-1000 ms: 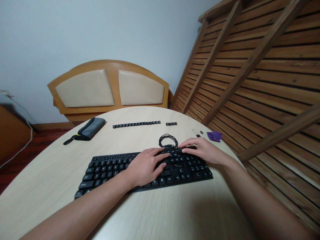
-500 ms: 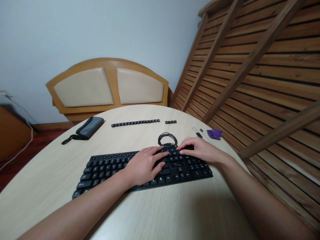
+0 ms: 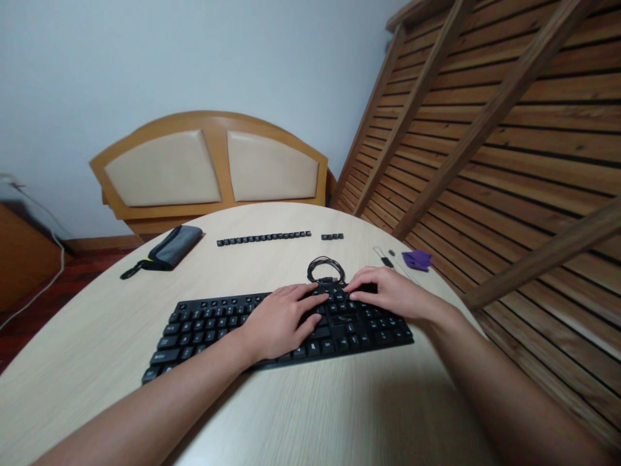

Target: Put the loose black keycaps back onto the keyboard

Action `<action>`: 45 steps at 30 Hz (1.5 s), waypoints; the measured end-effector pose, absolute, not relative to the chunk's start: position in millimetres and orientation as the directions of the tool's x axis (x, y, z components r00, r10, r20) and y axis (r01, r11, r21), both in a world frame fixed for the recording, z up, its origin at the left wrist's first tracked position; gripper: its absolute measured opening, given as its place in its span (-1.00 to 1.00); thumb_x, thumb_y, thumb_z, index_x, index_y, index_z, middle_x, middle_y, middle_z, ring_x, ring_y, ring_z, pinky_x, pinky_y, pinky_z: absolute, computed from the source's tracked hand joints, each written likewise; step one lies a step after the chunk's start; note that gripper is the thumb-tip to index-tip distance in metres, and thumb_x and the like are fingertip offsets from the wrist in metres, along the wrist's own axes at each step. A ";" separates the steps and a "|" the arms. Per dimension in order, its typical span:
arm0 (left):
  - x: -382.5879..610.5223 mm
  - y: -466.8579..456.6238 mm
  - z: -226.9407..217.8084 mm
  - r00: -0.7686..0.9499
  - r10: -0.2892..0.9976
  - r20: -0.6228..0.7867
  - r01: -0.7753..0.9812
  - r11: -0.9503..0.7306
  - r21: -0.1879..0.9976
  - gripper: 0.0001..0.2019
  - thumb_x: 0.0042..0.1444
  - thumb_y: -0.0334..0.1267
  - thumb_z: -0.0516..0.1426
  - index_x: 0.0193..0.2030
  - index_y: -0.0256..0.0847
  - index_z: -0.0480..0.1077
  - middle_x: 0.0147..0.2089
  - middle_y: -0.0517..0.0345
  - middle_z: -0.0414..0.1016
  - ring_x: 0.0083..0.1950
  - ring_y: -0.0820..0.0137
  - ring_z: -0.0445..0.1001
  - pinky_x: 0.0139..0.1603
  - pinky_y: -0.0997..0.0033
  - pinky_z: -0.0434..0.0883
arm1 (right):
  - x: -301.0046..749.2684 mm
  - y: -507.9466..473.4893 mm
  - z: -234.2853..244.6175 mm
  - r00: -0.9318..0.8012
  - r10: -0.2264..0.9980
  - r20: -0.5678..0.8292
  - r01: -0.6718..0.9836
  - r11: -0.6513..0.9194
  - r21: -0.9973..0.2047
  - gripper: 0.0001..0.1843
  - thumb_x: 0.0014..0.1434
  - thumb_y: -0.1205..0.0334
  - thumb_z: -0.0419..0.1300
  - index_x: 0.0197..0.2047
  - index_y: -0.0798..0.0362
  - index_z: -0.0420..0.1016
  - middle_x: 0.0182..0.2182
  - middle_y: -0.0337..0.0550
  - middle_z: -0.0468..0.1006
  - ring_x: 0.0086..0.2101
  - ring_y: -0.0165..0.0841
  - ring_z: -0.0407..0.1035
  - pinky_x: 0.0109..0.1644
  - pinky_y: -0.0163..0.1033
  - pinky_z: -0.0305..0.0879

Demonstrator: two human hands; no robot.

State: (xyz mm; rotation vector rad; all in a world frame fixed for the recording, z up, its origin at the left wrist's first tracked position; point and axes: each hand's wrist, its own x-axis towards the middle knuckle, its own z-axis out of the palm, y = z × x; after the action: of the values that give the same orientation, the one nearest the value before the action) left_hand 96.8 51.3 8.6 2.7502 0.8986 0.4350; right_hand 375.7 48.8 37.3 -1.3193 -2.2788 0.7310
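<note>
A black keyboard [image 3: 218,323] lies flat and slightly slanted across the near part of the table. My left hand [image 3: 284,320] rests palm down over its middle, fingers stretched and spread on the keys, holding nothing. At the keyboard's upper edge, right of centre, my right hand [image 3: 383,291] has its thumb and forefinger close together around a small keycap. That keycap is mostly hidden by the fingertips. Just behind lies the keyboard's coiled black cable [image 3: 326,262]. Farther back are a long row of loose black keycaps [image 3: 264,239] and a short row of keycaps [image 3: 332,237].
A grey zip pouch [image 3: 174,248] with a strap lies at the back left of the round table [image 3: 301,414]. Toward the right edge are a small black-handled wire tool [image 3: 387,261] and a folded purple cloth [image 3: 417,260]. A wooden slatted panel [image 3: 485,142] stands close on the right.
</note>
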 end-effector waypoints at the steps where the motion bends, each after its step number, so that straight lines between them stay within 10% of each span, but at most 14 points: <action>1: 96.7 51.3 8.6 0.769 0.603 0.213 0.538 -0.790 0.293 -0.58 0.40 -0.16 0.04 0.35 -0.12 0.33 0.39 -0.03 0.32 0.34 0.13 0.36 0.34 0.01 0.32 | 375.6 48.6 37.4 -0.469 0.879 0.084 0.667 0.415 -0.618 -0.77 0.24 0.06 0.26 -0.14 -0.05 0.68 -0.17 -0.11 0.67 -0.11 -0.19 0.52 0.07 -0.09 0.36; 45: 96.0 52.1 5.9 0.772 0.595 0.223 0.526 -0.796 0.300 -0.58 0.41 -0.15 0.03 0.35 -0.08 0.32 0.41 -0.01 0.30 0.35 0.12 0.34 0.34 -0.02 0.32 | 373.1 49.6 33.1 -0.509 0.848 0.149 0.668 0.498 -0.553 -0.91 0.21 0.21 0.25 -0.32 -0.01 0.57 -0.28 -0.15 0.65 -0.20 -0.25 0.50 -0.04 -0.14 0.36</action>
State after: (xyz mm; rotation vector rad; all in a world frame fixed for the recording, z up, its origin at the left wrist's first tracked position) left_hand 96.0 52.1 5.9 2.7459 0.8810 0.4542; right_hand 373.1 49.6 33.1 -1.2561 -2.3434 0.6088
